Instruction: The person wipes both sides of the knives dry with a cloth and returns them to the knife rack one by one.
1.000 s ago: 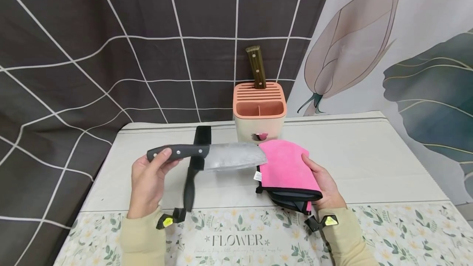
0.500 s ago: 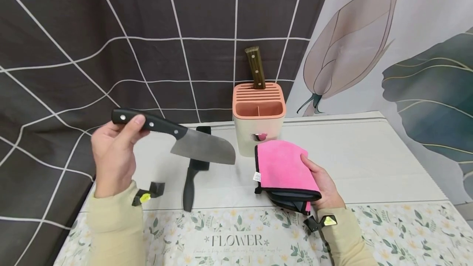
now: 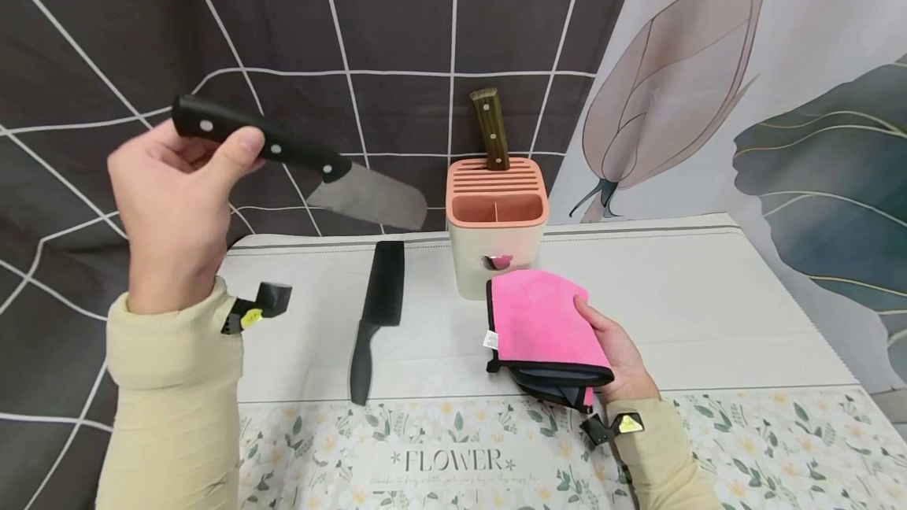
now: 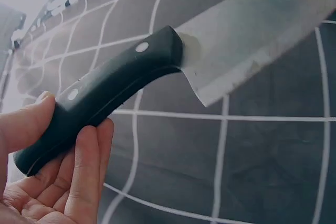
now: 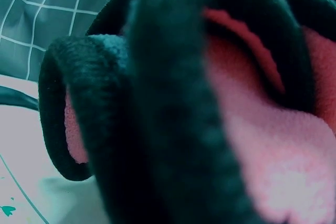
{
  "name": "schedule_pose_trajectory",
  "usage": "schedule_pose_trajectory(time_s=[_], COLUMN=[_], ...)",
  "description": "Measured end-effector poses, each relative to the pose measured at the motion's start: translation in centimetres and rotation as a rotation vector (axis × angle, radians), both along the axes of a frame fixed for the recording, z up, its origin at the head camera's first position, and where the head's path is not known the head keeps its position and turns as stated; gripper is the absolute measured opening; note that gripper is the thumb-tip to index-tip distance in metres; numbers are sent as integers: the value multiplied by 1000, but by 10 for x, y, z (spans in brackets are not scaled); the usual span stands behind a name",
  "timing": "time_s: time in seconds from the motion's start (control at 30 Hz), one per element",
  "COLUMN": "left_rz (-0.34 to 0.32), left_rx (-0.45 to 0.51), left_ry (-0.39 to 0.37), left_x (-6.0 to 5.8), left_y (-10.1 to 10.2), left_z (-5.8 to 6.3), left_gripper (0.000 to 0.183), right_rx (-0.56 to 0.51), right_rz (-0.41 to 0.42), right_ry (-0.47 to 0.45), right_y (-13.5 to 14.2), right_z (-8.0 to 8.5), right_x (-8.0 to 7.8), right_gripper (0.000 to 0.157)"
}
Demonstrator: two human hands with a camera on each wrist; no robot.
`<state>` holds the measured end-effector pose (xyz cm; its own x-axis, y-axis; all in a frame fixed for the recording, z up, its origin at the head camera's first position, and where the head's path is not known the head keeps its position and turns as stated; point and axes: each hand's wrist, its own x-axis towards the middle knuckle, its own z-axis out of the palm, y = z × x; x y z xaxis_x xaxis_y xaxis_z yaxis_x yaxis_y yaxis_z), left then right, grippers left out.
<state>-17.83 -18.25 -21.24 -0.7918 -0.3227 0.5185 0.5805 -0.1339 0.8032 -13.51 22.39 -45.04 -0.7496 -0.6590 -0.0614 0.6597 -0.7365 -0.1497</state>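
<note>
My left hand (image 3: 173,211) pinches the black riveted handle of a kitchen knife (image 3: 368,195), raised at the left with its broad blade pointing right and slightly down. In the left wrist view the thumb lies on one side of the handle (image 4: 105,93) and the fingers on the other. My right hand (image 3: 623,352) grips a folded pink cloth (image 3: 542,317) with black edging, thumb on top and the other fingers hidden under it. The cloth (image 5: 273,145) fills most of the right wrist view.
A black knife (image 3: 383,290) lies on the table at centre left, handle toward me. Behind the cloth stands a cream knife holder (image 3: 471,266) with an orange slotted top, and a brown-handled knife (image 3: 491,128) sits in a slot. A dark grid-patterned backdrop (image 3: 404,14) hangs behind.
My left hand has lifted the knife away from the cloth, up and to the left, and the blade now tilts downward. The right hand and cloth have barely moved.
</note>
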Motion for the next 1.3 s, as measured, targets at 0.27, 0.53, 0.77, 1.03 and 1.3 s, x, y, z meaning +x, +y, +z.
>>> schedule_pose_trajectory(time_s=[0.27,0.53,0.77,1.03,1.3], left_rz=[-50,-102,-164,-150,-115], left_rx=[-57,-77,-92,-197,-299], left_ry=[10,13,9,-24,-74], left_x=[-13,-30,-43,-55,-62], left_y=[19,40,57,66,72], left_z=[29,41,45,40,33], left_gripper=[26,25,23,16,14], right_rx=[-27,-40,-9,27,44], right_rz=[29,40,17,0,6], right_ry=[31,-10,-7,-22,-17], right_y=[-1,-2,-2,-3,-3], right_z=[1,1,-1,-2,-2], right_x=[0,2,1,0,0], right_gripper=[60,59,56,52,52])
